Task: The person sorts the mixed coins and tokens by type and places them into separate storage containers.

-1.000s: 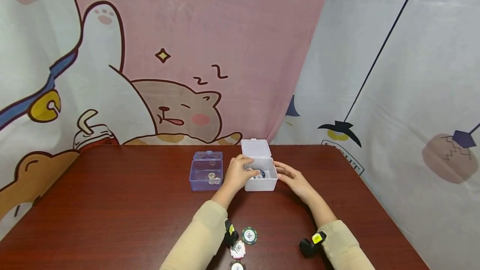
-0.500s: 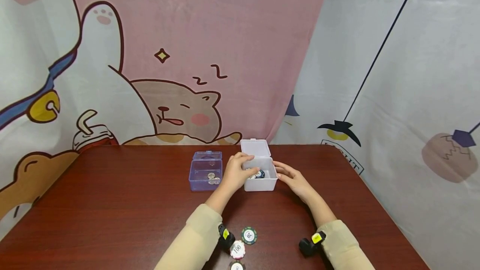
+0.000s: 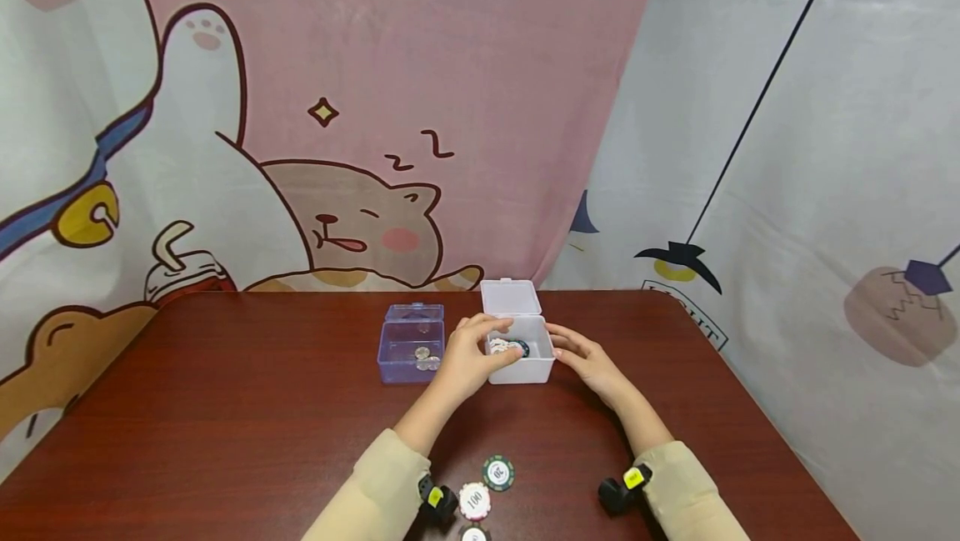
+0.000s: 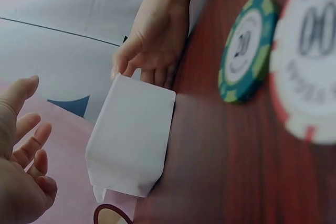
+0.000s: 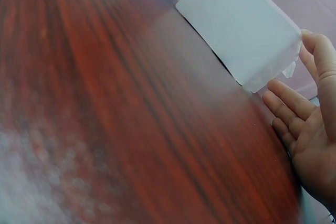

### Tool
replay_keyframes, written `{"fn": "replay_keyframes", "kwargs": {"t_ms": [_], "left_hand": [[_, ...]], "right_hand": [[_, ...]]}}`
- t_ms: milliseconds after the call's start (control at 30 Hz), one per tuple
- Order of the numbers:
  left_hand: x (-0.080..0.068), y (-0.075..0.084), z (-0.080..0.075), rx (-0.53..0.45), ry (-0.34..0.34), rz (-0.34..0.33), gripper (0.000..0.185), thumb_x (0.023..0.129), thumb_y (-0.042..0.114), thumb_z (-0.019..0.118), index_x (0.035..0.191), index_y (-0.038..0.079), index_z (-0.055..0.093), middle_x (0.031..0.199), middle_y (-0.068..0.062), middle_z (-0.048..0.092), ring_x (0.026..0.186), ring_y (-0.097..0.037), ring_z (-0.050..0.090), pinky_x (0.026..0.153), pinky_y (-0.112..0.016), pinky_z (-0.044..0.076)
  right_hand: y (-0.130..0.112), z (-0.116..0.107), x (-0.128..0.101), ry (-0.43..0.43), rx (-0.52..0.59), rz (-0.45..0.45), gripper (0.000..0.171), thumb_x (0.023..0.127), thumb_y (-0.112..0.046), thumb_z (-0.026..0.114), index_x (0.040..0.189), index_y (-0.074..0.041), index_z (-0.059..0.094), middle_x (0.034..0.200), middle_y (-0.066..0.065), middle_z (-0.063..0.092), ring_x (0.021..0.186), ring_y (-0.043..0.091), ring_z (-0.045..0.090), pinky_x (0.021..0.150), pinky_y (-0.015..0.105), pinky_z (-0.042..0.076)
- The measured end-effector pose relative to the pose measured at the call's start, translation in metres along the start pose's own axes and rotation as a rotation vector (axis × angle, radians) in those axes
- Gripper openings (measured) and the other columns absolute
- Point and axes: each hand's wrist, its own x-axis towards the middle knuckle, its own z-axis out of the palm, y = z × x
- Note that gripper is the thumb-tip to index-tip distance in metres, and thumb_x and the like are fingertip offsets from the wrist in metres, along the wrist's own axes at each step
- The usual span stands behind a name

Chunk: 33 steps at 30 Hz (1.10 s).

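Observation:
In the head view a white plastic box [image 3: 522, 371] stands with its lid raised, poker chips [image 3: 510, 347] lying inside. My left hand [image 3: 468, 359] is at the box's left side, its thumb overlapping the opening. The left wrist view shows that left hand [image 4: 23, 150] with fingers loosely bent and apart, holding nothing. At the other side, my right hand [image 3: 588, 364] touches the box's right wall and rim with its fingertips. Its thumb meets the rim corner in the right wrist view, while the other fingers of the right hand [image 5: 310, 114] rest low beside the box.
Left of the white box sits a translucent blue box [image 3: 405, 370] with its lid raised and clear round pieces inside. Near the front lie a green 20 chip [image 3: 498, 473], a white 100 chip [image 3: 475, 501] and a dark-edged chip [image 3: 475, 533]. A printed curtain [image 3: 495, 107] hangs behind the table.
My left hand has turned and its forearm has shifted left and toward me, uncovering more white chips inside the box. The right hand stays against the box.

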Motion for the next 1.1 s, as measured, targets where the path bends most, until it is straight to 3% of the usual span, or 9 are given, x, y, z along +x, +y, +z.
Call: {"fn": "replay_keyframes", "kwargs": {"t_ms": [500,733,900,1100], "left_hand": [[-0.024,0.005,-0.009,-0.075,-0.085,0.043,0.042,0.071,0.018,0.086,0.109,0.01,0.073,0.108,0.001,0.067,0.094,-0.018,0.05,0.08,-0.037,0.046],[-0.035,0.003,-0.01,-0.064,-0.143,0.083,0.041,0.069,0.019,0.086,0.108,0.012,0.073,0.101,0.006,0.067,0.09,-0.013,0.049,0.079,-0.041,0.046],[-0.044,0.004,-0.012,-0.073,-0.187,0.09,0.042,0.07,0.021,0.086,0.109,0.014,0.073,0.099,0.009,0.065,0.088,-0.012,0.049,0.078,-0.034,0.044],[-0.054,0.0,-0.01,-0.081,-0.226,0.109,0.045,0.068,0.017,0.087,0.109,0.009,0.071,0.102,0.0,0.066,0.089,-0.015,0.048,0.078,-0.028,0.042]], "right_hand": [[-0.002,0.001,-0.001,0.006,-0.006,0.016,0.047,0.096,-0.005,0.054,0.142,0.0,0.042,0.133,0.029,0.049,0.123,0.044,0.045,0.1,0.058,0.031],[-0.004,0.001,-0.003,0.003,-0.012,0.018,0.048,0.096,-0.006,0.054,0.142,0.001,0.042,0.132,0.029,0.049,0.122,0.045,0.045,0.1,0.059,0.031],[-0.005,0.002,-0.003,0.005,-0.011,0.015,0.048,0.096,-0.005,0.054,0.142,0.002,0.041,0.132,0.03,0.049,0.122,0.045,0.045,0.099,0.054,0.033],[-0.006,0.002,-0.002,0.004,0.006,0.001,0.047,0.096,-0.002,0.054,0.141,0.005,0.041,0.131,0.031,0.049,0.122,0.045,0.045,0.098,0.049,0.035]]}}
